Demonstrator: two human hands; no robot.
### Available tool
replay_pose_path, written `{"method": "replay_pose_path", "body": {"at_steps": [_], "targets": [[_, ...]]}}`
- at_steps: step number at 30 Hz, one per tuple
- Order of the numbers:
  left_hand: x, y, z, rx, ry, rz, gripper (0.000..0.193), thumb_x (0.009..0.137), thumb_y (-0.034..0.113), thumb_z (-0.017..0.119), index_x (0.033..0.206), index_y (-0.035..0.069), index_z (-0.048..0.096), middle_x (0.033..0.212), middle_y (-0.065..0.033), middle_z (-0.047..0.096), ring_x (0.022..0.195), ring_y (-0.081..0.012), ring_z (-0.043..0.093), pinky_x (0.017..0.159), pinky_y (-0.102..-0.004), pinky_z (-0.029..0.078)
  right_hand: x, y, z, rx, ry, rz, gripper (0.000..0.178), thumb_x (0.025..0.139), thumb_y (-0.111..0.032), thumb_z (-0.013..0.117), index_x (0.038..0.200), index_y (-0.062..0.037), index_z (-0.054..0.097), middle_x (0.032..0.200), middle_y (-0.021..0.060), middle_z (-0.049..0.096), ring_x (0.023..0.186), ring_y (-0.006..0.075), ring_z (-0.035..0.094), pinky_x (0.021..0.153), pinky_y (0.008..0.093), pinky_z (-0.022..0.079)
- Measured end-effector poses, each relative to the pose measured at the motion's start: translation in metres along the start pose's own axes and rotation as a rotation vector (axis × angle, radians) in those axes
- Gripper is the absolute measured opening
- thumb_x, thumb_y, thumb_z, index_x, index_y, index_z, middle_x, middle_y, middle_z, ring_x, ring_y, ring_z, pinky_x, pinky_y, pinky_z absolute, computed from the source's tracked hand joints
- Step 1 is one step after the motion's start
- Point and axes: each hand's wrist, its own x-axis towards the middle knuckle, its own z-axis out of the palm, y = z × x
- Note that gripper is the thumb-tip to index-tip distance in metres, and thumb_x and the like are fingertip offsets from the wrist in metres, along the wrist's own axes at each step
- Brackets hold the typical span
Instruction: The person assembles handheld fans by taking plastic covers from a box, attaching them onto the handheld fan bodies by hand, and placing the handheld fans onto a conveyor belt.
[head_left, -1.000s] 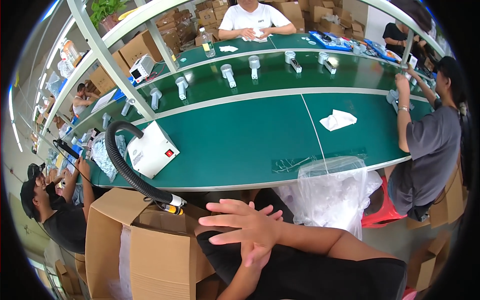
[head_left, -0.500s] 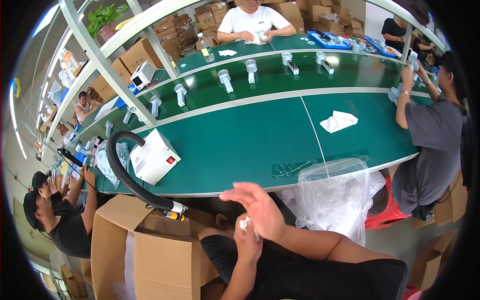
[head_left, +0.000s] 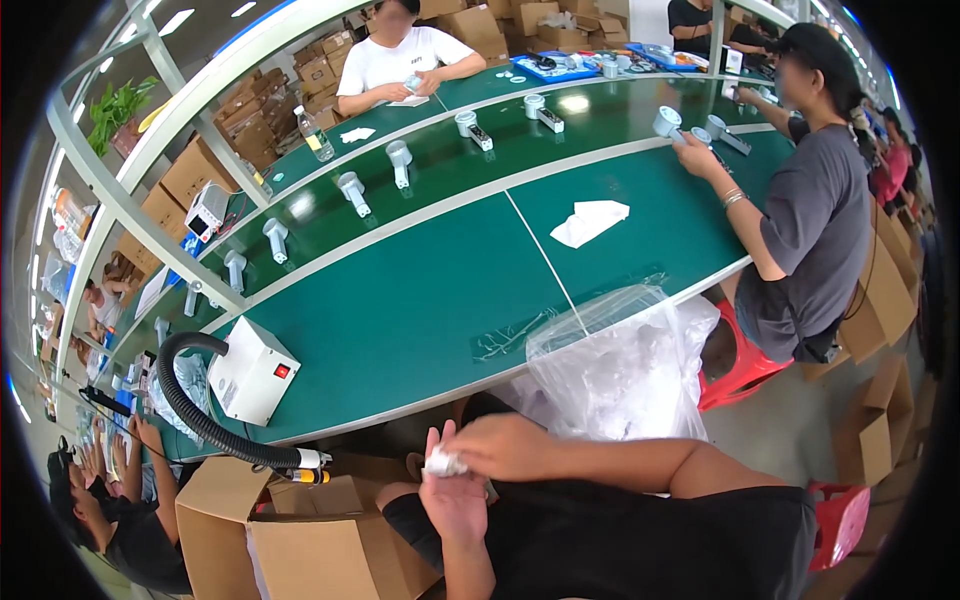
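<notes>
Palm up over my lap, my left hand [head_left: 457,503] has its fingers stretched out. From the right, my right hand [head_left: 508,447] lies across those fingers, pressing a crumpled white tissue [head_left: 443,462] against them. Its own fingers are bent round the tissue and partly blurred. Both hands are in front of the green bench's [head_left: 400,330] near edge. On the bench lies a folded white sheet [head_left: 590,223], away from my hands.
A white box-shaped machine [head_left: 253,372] with a black flexible hose [head_left: 180,390] stands at left, above an open cardboard box [head_left: 310,550]. A clear plastic bag [head_left: 620,370] hangs at the bench edge. Grey-blue handheld devices [head_left: 400,163] line the darker strip. A co-worker [head_left: 815,190] sits at right.
The white tissue has passed from my left hand to my right. My left hand has opened, while my right has come down onto it. My view has turned right.
</notes>
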Motion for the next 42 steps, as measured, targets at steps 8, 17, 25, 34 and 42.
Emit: {"method": "replay_pose_path", "body": {"at_steps": [8, 17, 25, 34, 42], "targets": [[-0.015, 0.004, -0.005, 0.219, -0.1, 0.016, 0.049, 0.1, 0.026, 0.044, 0.142, 0.002, 0.036, 0.143, -0.0197, 0.045, 0.117, -0.0331, 0.057, 0.095, -0.0417, 0.05, 0.067, 0.019, -0.184, -0.669, 0.648, -0.264, 0.034, 0.071, 0.004, 0.065, 0.101, -0.0112, 0.068, 0.098, 0.0094, 0.067, 0.088, 0.0289, 0.064, 0.072, 0.0368, 0.054], [-0.024, 0.001, -0.027, 0.388, -0.052, -0.079, 0.034, 0.101, 0.014, 0.041, 0.131, -0.002, 0.049, 0.127, -0.0192, 0.057, 0.104, -0.0255, 0.063, 0.088, -0.0346, 0.05, 0.031, 0.075, -0.194, -0.797, 0.317, 0.11, 0.035, 0.075, -0.015, 0.072, 0.11, -0.0112, 0.067, 0.116, 0.0129, 0.065, 0.108, 0.0336, 0.06, 0.093, 0.0424, 0.048], [0.018, -0.08, -0.171, 0.94, 0.116, -0.291, 0.034, 0.099, 0.02, 0.048, 0.125, 0.0, 0.055, 0.108, -0.0123, 0.064, 0.078, -0.0162, 0.062, 0.068, -0.029, 0.051, 0.04, 0.068, -0.167, -0.436, 0.105, 0.135, 0.033, 0.083, -0.018, 0.069, 0.116, -0.0129, 0.065, 0.127, 0.0108, 0.06, 0.121, 0.0326, 0.052, 0.101, 0.0417, 0.044], [0.058, -0.197, -0.298, 1.43, -0.291, -0.714, 0.042, 0.089, 0.026, 0.06, 0.119, -0.004, 0.061, 0.106, -0.0151, 0.067, 0.096, -0.0277, 0.065, 0.079, -0.0414, 0.052, 0.062, 0.111, -0.15, -0.202, 0.143, 0.21, 0.04, 0.088, -0.019, 0.062, 0.128, -0.0105, 0.059, 0.13, 0.0171, 0.057, 0.125, 0.0336, 0.05, 0.107, 0.0405, 0.037], [0.103, -0.165, -0.315, 1.371, -0.198, -0.845, 0.048, 0.084, 0.03, 0.066, 0.124, 0.003, 0.063, 0.123, -0.017, 0.063, 0.114, -0.031, 0.059, 0.093, -0.0408, 0.048, 0.09, 0.11, -0.147, -0.392, -0.11, 0.117, 0.052, 0.084, -0.028, 0.061, 0.13, -0.005, 0.055, 0.139, 0.0157, 0.051, 0.134, 0.0399, 0.041, 0.11, 0.0484, 0.031]]}}
